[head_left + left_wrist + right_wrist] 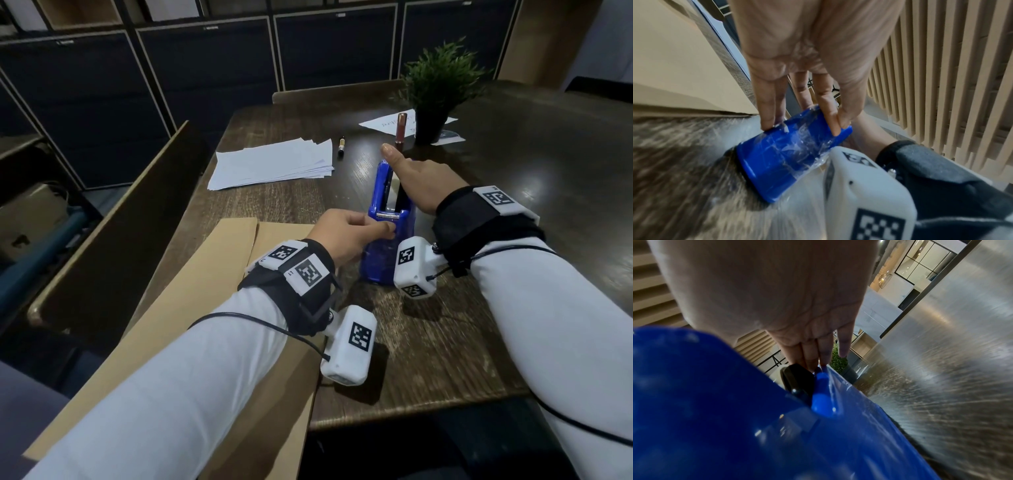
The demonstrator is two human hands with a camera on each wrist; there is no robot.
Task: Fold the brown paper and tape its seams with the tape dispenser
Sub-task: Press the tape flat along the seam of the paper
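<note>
My left hand (346, 236) is pinching clear tape at the blue tape dispenser (387, 233) cutter; my right hand (419, 180), fingers straight, is pressing its top. Nearby sheet's (385, 124) writing is proving illegible.

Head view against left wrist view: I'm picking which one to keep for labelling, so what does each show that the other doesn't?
Only the head view shows the right hand laid flat along the top of the tape dispenser, plus the white paper stack and potted plant. Only the left wrist view shows clear tape over the dispenser's front and the left hand's fingertips pinching there. Both show the left hand, the dispenser, the brown paper and the table.
</note>
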